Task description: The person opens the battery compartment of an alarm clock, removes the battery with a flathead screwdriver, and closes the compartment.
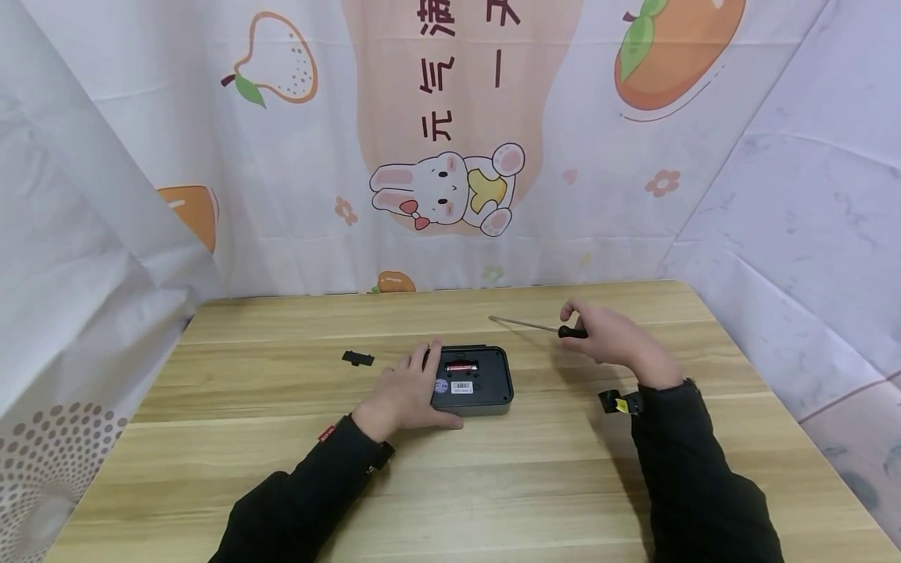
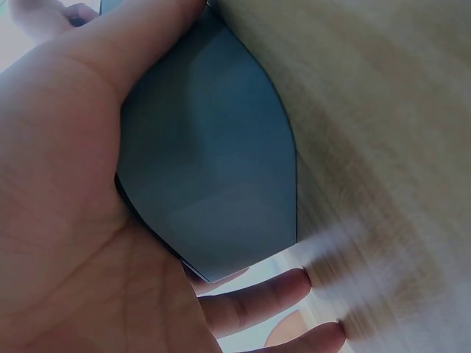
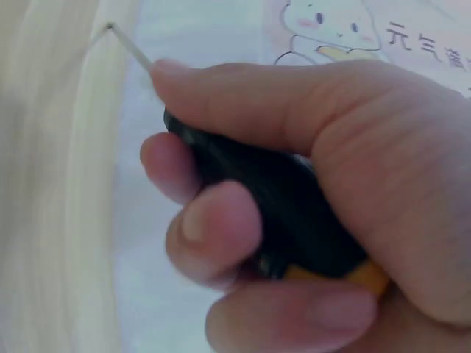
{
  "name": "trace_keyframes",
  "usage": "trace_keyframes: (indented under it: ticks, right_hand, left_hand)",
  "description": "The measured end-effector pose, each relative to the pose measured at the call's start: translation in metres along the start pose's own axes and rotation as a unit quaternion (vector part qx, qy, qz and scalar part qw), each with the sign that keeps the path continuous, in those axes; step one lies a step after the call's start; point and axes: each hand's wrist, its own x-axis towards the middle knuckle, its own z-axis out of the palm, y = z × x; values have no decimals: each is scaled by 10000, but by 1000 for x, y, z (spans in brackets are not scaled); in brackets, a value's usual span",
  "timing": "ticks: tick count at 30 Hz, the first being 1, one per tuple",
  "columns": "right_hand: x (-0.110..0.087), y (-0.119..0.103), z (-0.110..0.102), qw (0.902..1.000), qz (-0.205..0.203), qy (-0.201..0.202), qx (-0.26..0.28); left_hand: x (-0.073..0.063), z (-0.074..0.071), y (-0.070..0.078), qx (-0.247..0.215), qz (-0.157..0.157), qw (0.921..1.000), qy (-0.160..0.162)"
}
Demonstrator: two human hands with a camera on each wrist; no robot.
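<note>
My left hand grips the left end of a black box-like device, thumb along its near side and fingers at the far side. Its underside faces up, with a red-and-silver battery in an uncovered compartment and a white barcode label. In the left wrist view the device's smooth side lies against the palm. To the right, my right hand holds a screwdriver by its black and orange handle. The thin shaft points left, its tip beyond the device's far edge.
A small black battery cover lies on the wooden table left of the device. Behind the table hangs a white curtain printed with fruit and a rabbit. More pale cloth hangs along the right side.
</note>
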Motion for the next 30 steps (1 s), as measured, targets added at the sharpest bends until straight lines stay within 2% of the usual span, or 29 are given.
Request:
trace_keyframes:
  ticks: [6,10,13,17,21,24,27,30]
  right_hand:
    - [-4,-9,-5,9978,-291,593,71]
    - [-6,-14,-8,9937,-337,954,491]
    - [-6,-18,-9,9863,-450,1340,849]
    - [-7,-23,-9,9680,-723,2074,1216]
    - [-8,-27,-9,9377,-1134,2836,1658]
    - [-9,-31,-10,9156,-1454,3157,2022]
    - [-13,-41,-10,9075,-1609,3222,2163]
    - [-16,-53,-9,9072,-1651,3195,2182]
  left_hand:
    - [0,1,-1,20,2,10000,12]
    - [1,1,-1,40,21,10000,9]
    - [2,1,-1,60,23,10000,16]
    - [3,1,-1,86,6,10000,17]
    - [3,1,-1,91,-20,10000,4]
    - [3,1,-1,108,-28,9999,14]
    - [3,1,-1,132,-11,9999,33]
    - [1,1,0,137,33,9999,33]
